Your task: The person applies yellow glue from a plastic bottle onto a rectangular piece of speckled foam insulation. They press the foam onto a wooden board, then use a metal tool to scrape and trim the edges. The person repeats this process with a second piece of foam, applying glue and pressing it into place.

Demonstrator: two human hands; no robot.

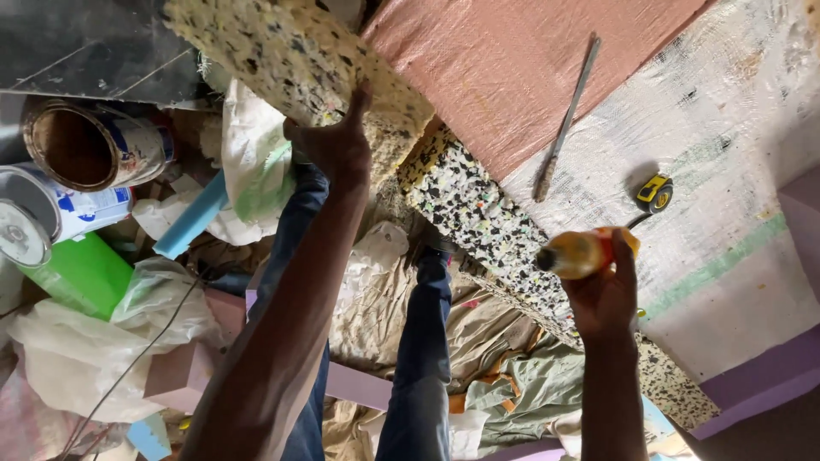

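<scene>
Head view: the left hand (335, 141), at upper centre of the frame, grasps the edge of a speckled rebonded foam slab (290, 55), lifting it; the right hand (605, 294), at right centre, has its grip clenched around an orange glue bottle (581, 252), nozzle pointing left; beyond lie a metal file (565, 119) and a yellow tape measure (654, 192) on the white woven sheet (726, 128); paint cans (85, 145) sit at upper left.

Two round paint tins at far left, lying on their sides: the upper tin (94, 147) open, rusty brown inside, with a white and blue label and a touch of red; the lower tin (47, 213) white with blue print, its pale lid facing out. Just below, a bright green box (85, 275), tilted. In the right hand (605, 294), a small amber bottle (581, 253) with an orange label and dark cap.
</scene>
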